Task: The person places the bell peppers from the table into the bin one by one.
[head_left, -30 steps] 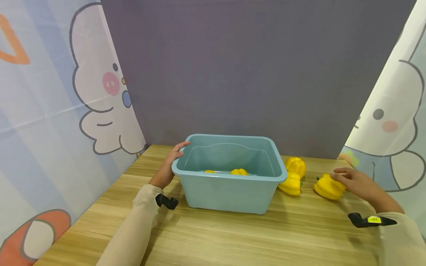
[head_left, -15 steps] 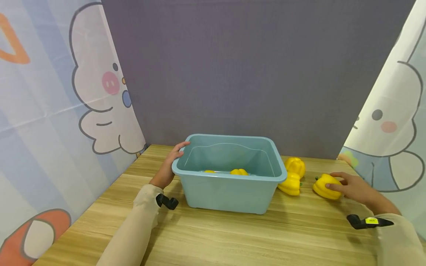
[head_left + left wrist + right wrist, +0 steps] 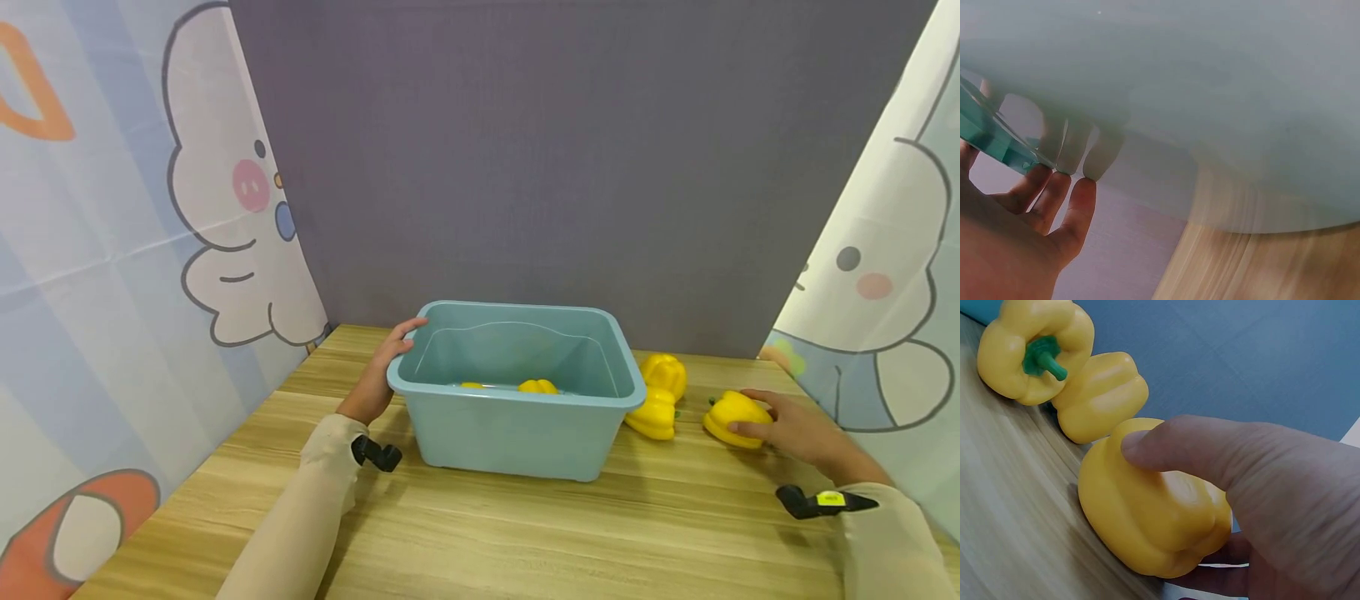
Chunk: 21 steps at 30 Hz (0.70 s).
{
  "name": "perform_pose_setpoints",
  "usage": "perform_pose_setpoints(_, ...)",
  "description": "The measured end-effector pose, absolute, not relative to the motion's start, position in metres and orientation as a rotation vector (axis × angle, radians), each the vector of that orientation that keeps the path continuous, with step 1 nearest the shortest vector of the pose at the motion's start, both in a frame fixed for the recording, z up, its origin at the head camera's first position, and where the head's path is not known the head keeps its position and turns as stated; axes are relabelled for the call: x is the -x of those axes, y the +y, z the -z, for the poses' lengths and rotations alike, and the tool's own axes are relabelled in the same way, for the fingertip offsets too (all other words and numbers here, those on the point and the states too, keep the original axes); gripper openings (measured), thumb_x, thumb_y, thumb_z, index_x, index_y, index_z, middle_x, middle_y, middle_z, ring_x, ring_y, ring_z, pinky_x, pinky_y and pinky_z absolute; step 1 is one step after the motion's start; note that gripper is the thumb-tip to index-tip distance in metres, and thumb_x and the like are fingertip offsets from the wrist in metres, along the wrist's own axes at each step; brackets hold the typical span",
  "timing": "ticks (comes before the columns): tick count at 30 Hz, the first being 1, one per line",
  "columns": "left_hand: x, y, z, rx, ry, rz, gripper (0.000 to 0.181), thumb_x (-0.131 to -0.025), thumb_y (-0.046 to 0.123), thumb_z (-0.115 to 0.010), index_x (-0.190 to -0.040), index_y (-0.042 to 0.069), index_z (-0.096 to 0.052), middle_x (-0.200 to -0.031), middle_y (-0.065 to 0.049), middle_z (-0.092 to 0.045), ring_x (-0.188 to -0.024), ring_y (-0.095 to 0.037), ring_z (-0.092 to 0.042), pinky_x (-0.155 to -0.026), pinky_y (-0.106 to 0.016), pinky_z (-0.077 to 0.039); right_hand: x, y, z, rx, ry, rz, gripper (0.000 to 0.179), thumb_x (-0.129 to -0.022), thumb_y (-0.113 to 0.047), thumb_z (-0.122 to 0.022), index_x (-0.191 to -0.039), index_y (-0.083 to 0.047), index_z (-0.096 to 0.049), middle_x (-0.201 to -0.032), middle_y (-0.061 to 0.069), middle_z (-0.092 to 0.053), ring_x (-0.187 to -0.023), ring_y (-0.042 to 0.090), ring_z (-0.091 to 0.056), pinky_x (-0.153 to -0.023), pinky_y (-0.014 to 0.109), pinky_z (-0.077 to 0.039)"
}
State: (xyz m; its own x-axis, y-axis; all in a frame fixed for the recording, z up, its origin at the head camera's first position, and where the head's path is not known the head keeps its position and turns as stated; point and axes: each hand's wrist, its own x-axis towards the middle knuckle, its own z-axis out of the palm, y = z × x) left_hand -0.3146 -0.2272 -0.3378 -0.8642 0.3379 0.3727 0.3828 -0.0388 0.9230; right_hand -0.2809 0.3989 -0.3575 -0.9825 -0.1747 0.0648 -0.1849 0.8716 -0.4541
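In the head view my left hand [image 3: 378, 375] holds the left rim of a light-blue plastic bin [image 3: 510, 437]. In the left wrist view several fingertips [image 3: 1083, 187] touch the bin's outer wall [image 3: 1222, 94]. My right hand [image 3: 798, 429] grips a yellow bell pepper [image 3: 731, 417] at the right of the table. The right wrist view shows the thumb across this bell pepper [image 3: 1147, 506], the other fingers partly hidden behind it. Two more yellow bell peppers, one in front [image 3: 652, 414] and one behind [image 3: 664, 375], lie against each other beside the bin.
Inside the bin, parts of yellow peppers [image 3: 538, 387] show above the near rim. The wooden table [image 3: 525, 542] runs back to a grey panel [image 3: 525, 167]. Cartoon-printed curtains stand at the left [image 3: 112, 333] and right [image 3: 885, 217].
My right hand has moved slightly left and closed round the pepper, the thumb coming down onto its near side. The pepper has shifted slightly left. My left hand and the bin look unmoved.
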Motion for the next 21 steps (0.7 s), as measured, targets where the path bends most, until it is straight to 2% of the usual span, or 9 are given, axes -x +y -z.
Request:
perform_pose_setpoints(5, 0.315, -0.227, 0.338, 0.803, -2.161, 2.078, 0.057, -0.104, 0.039, -0.037, -0.157, 0.018, -0.029, -0.161, -0.006, -0.021, -0.135, -0.046, -0.034, -0.101, -0.063, -0.035, 0.283, 0.397, 0.362, -0.347, -2.984, -0.794, 0.081, -0.095, -0.037, -0.067, -0.144, 0.017, -0.031, -0.133, 0.044, -0.043, -0.112, 0.052, -0.049, -0.086, 0.063, -0.042)
perform_pose_setpoints(8, 0.314, -0.226, 0.337, 0.802, -2.159, 2.079, 0.056, -0.104, 0.039, -0.037, -0.156, 0.020, -0.030, -0.161, -0.007, -0.022, -0.135, -0.047, -0.035, -0.101, -0.064, -0.035, 0.284, 0.397, 0.364, -0.346, -2.972, -0.784, 0.082, -0.094, -0.036, -0.069, -0.144, 0.016, -0.031, -0.131, 0.042, -0.046, -0.110, 0.049, -0.051, -0.085, 0.060, -0.043)
perform_pose_setpoints(14, 0.311, -0.225, 0.335, 0.809, -2.152, 2.082, 0.057, -0.104, 0.038, -0.037, -0.157, 0.018, -0.028, -0.162, -0.010, -0.020, -0.135, -0.048, -0.034, -0.102, -0.064, -0.034, 0.285, 0.396, 0.369, -0.352, -2.961, -0.825, 0.092, -0.091, -0.034, -0.071, -0.146, 0.020, -0.021, -0.131, 0.045, -0.039, -0.108, 0.051, -0.049, -0.085, 0.060, -0.042)
perform_pose_setpoints(21, 0.312, -0.225, 0.338, 0.830, -2.148, 2.057, 0.060, -0.104, 0.039, -0.036, -0.158, 0.015, -0.025, -0.162, -0.009, -0.021, -0.135, -0.048, -0.034, -0.102, -0.064, -0.034, 0.283, 0.398, 0.373, -0.372, -2.946, -0.872, 0.088, -0.092, -0.031, -0.071, -0.148, 0.015, -0.021, -0.131, 0.040, -0.041, -0.106, 0.045, -0.051, -0.080, 0.048, -0.044)
